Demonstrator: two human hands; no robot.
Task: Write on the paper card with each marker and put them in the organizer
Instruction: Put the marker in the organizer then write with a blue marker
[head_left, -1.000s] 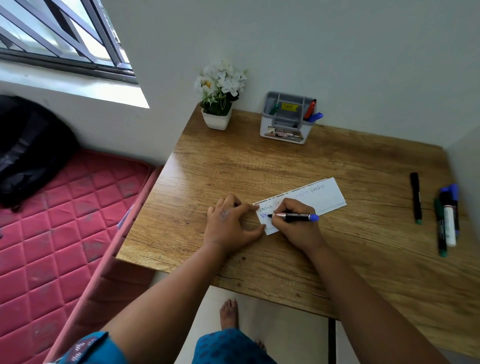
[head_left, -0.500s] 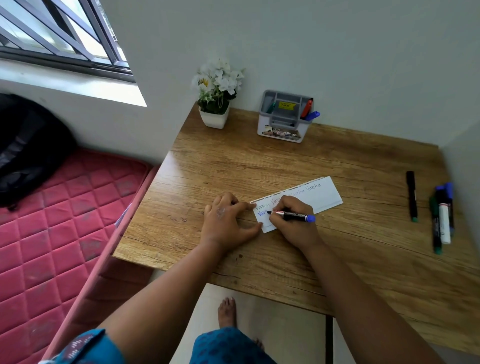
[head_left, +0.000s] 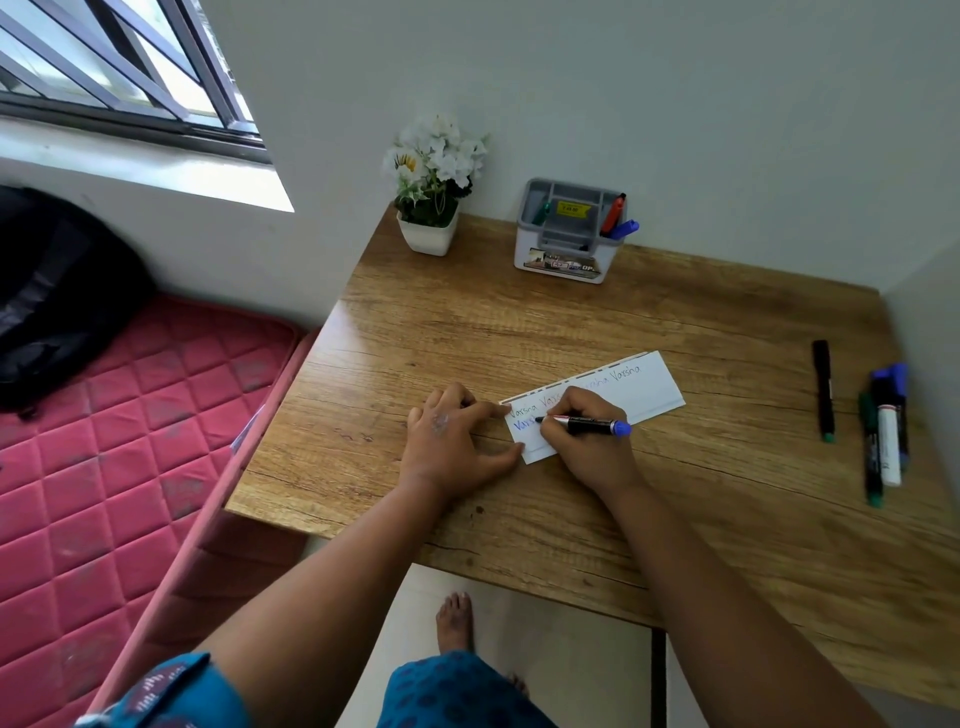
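A white paper card lies on the wooden desk, with words written along its top row and blue writing at its left end. My right hand grips a black marker with a blue end, its tip touching the card's second row. My left hand rests flat on the desk, fingers spread, pressing the card's left edge. The grey-and-white organizer stands at the back and holds a green, a red and a blue marker. Several more markers lie at the desk's right side.
A white pot of white flowers stands at the desk's back left corner. Walls close the desk at the back and right. A red mattress with a black bag lies to the left. A bare foot is on the floor below.
The marker tip has crept slightly rightward along the card's second row, lengthening the blue writing. My left hand stays on the card's edge.
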